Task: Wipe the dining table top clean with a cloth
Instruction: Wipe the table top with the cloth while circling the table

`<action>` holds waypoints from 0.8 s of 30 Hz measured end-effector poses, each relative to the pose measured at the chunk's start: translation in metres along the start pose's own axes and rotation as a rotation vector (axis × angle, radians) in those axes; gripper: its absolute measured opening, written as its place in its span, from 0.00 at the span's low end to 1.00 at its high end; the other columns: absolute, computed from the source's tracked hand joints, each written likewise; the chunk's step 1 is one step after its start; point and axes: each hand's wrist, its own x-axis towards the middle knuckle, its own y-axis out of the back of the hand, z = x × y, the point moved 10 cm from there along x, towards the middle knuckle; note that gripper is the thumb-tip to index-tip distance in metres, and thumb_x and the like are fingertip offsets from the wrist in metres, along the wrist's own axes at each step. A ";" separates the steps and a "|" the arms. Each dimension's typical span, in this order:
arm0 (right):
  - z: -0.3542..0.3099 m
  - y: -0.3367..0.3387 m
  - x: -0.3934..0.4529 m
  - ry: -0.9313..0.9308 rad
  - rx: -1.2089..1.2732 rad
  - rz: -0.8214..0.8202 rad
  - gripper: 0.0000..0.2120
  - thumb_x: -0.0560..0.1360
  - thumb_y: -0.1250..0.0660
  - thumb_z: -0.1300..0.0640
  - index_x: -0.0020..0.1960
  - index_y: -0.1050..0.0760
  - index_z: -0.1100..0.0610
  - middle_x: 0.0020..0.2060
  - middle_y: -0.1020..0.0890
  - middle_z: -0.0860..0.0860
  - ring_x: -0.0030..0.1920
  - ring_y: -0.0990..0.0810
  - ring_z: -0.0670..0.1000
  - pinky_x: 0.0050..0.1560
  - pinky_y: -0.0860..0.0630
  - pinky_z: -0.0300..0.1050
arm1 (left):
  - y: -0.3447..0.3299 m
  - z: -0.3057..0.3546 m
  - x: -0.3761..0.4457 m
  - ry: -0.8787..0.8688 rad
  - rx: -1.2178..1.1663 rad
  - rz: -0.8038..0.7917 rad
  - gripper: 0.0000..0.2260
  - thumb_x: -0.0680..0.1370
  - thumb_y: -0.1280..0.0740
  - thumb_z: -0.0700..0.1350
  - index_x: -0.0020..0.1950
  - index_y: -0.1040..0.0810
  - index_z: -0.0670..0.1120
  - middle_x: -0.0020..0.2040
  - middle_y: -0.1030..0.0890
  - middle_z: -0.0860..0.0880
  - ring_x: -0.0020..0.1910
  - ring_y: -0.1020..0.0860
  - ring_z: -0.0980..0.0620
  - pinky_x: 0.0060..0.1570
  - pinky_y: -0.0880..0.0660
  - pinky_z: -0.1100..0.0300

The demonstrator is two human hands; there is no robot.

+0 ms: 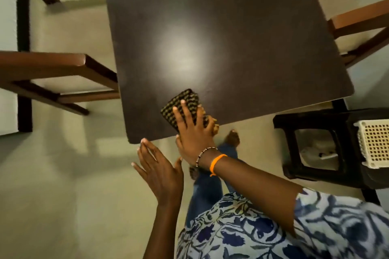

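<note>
A person's left hand [160, 171] hovers flat and open-fingered just below the near edge of a dark dining table [221, 38], holding nothing. To its right, the right hand [192, 126] presses spread, straight fingers on a dark checked cloth [181, 104] lying at the table's near edge, mostly beneath the palm.

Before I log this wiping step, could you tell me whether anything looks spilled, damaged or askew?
Nothing stands out. The right hand presses the checked cloth flat near the table edge; the left hand hangs open below the corner. No spills or damage show.
</note>
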 end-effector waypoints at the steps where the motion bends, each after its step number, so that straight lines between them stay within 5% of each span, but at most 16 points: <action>1: -0.023 -0.006 0.004 0.053 0.004 -0.022 0.37 0.75 0.41 0.49 0.77 0.58 0.50 0.77 0.57 0.51 0.74 0.53 0.64 0.67 0.49 0.66 | 0.000 -0.014 -0.002 0.039 -0.001 -0.007 0.46 0.70 0.28 0.52 0.75 0.53 0.37 0.76 0.45 0.38 0.75 0.46 0.40 0.71 0.53 0.40; 7: -0.131 -0.032 0.020 0.365 -0.127 -0.097 0.32 0.76 0.43 0.49 0.77 0.52 0.50 0.77 0.55 0.50 0.74 0.50 0.62 0.68 0.47 0.65 | 0.007 -0.061 -0.009 0.146 -0.045 -0.002 0.44 0.72 0.29 0.48 0.75 0.55 0.37 0.76 0.44 0.39 0.76 0.46 0.43 0.72 0.56 0.42; 13: -0.097 -0.014 0.019 0.571 -0.210 -0.041 0.29 0.77 0.45 0.52 0.76 0.50 0.45 0.77 0.49 0.45 0.75 0.48 0.59 0.66 0.44 0.59 | 0.022 -0.047 0.004 0.040 -0.055 0.017 0.41 0.73 0.30 0.45 0.76 0.53 0.38 0.76 0.45 0.41 0.76 0.47 0.44 0.73 0.55 0.44; 18: 0.051 0.056 0.017 0.162 -0.156 0.194 0.31 0.71 0.46 0.53 0.73 0.42 0.40 0.75 0.42 0.42 0.70 0.38 0.56 0.60 0.41 0.53 | 0.023 0.022 0.001 -0.380 0.080 0.024 0.34 0.76 0.36 0.47 0.76 0.50 0.42 0.77 0.45 0.46 0.76 0.47 0.45 0.73 0.50 0.46; 24: 0.222 0.108 -0.021 -0.465 -0.050 0.357 0.30 0.75 0.40 0.57 0.74 0.43 0.43 0.76 0.43 0.44 0.69 0.39 0.61 0.64 0.41 0.60 | 0.020 0.031 0.002 -0.325 0.000 0.045 0.33 0.77 0.38 0.43 0.76 0.53 0.41 0.74 0.38 0.43 0.74 0.41 0.45 0.74 0.50 0.49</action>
